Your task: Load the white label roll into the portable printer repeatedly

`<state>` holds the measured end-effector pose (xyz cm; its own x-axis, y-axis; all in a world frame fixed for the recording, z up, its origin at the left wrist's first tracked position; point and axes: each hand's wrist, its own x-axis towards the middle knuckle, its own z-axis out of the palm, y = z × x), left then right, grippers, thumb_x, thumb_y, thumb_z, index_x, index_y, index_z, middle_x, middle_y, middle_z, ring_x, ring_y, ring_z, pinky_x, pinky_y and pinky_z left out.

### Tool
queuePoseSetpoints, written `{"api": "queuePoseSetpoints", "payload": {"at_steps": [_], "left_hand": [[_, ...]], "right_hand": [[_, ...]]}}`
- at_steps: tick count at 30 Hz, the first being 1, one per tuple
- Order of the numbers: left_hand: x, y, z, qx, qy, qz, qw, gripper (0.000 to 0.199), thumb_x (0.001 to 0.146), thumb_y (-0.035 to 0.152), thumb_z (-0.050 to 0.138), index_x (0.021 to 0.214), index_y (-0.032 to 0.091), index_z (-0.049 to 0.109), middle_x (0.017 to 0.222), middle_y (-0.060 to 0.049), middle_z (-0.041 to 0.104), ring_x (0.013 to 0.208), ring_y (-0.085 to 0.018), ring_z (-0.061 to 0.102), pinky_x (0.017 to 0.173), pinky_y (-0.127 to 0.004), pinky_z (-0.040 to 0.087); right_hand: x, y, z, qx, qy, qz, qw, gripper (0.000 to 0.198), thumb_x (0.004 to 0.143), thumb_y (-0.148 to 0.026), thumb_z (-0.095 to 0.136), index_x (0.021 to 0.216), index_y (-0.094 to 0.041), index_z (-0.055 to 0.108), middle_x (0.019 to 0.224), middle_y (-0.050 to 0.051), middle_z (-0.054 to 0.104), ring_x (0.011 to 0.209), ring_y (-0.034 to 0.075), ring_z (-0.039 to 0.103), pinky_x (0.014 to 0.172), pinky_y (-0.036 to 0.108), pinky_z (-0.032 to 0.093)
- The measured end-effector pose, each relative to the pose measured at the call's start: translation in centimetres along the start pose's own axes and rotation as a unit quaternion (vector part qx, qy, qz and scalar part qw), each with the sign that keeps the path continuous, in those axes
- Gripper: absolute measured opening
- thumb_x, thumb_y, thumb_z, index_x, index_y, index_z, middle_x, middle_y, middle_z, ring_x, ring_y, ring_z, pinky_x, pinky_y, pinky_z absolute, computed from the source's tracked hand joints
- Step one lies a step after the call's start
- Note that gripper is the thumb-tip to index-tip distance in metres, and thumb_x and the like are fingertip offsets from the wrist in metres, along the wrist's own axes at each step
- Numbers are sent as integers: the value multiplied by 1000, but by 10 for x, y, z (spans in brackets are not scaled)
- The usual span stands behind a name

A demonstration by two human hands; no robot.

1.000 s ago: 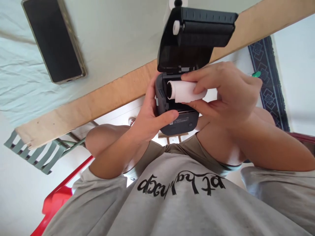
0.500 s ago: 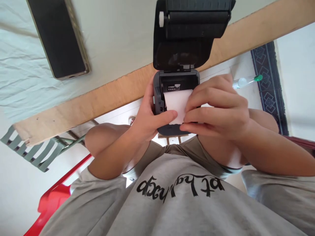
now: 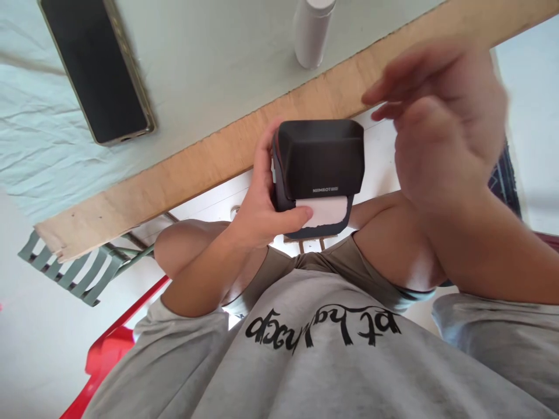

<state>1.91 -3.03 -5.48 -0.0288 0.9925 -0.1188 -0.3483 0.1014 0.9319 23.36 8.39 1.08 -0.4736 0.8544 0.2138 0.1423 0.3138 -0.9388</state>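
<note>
At the upper left of the frame, a black rectangular phone in a clear-edged case (image 3: 96, 70) is lying on the pale green cloth (image 3: 196, 70), and a pale wooden board edge (image 3: 183, 174) is slanting upward to the right beneath it. Left of centre, the left hand (image 3: 262, 209) is wrapping the side of a black, box-shaped plastic printer (image 3: 321, 160), gripping it firmly with its thumb lying over the front. The printer is sitting at the centre of the frame, just right of that palm, its lid closed. Its long axis is running up and down the frame, the NIIMBOT-lettered end facing the bottom, where a flat white paper strip (image 3: 329, 210) is poking out under the thumb tip. Above, a white cylindrical container (image 3: 312, 35) is standing on the cloth. At the upper right, the blurred right hand (image 3: 449, 122) is hovering apart from the printer, fingers loosely bent and pointing left, visibly gripping nothing.
</note>
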Motion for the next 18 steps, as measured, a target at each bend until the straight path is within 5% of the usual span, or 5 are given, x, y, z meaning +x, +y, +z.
{"api": "queuePoseSetpoints", "payload": {"at_steps": [3,7,10,14,18], "left_hand": [[0,4,2,-59,-18,-10,998,126,57,60,106,167,44,47,168,-6,65,153,-39,68,114,-47,71],[-2,9,6,-102,-44,-6,994,80,79,60,92,147,31,63,141,-12,80,135,-39,78,79,-38,71],[-7,17,12,-92,-20,-54,994,73,79,56,94,141,27,66,128,-11,82,119,-36,83,76,-39,70],[-11,25,15,-90,45,-107,989,75,77,58,95,139,30,63,115,-5,80,83,-23,80,61,-35,62],[-7,33,16,-90,91,-125,984,77,72,62,94,134,28,62,104,-5,78,86,-26,80,62,-37,60]], "right_hand": [[-3,0,5,-38,-130,79,988,75,100,-79,59,150,-23,62,144,6,64,126,3,69,112,18,66],[-8,-3,13,-6,-244,115,963,103,89,-89,65,166,-24,42,153,7,57,102,-3,61,86,11,64],[-7,-4,18,6,-248,143,958,102,86,-81,72,164,-24,41,157,8,53,102,-2,59,75,8,59],[-1,-4,24,1,-255,158,954,98,85,-74,72,165,-25,41,158,8,54,109,2,60,80,13,60],[5,-1,27,-14,-262,149,953,97,90,-73,68,168,-25,36,158,8,54,108,1,58,82,13,55]]}}
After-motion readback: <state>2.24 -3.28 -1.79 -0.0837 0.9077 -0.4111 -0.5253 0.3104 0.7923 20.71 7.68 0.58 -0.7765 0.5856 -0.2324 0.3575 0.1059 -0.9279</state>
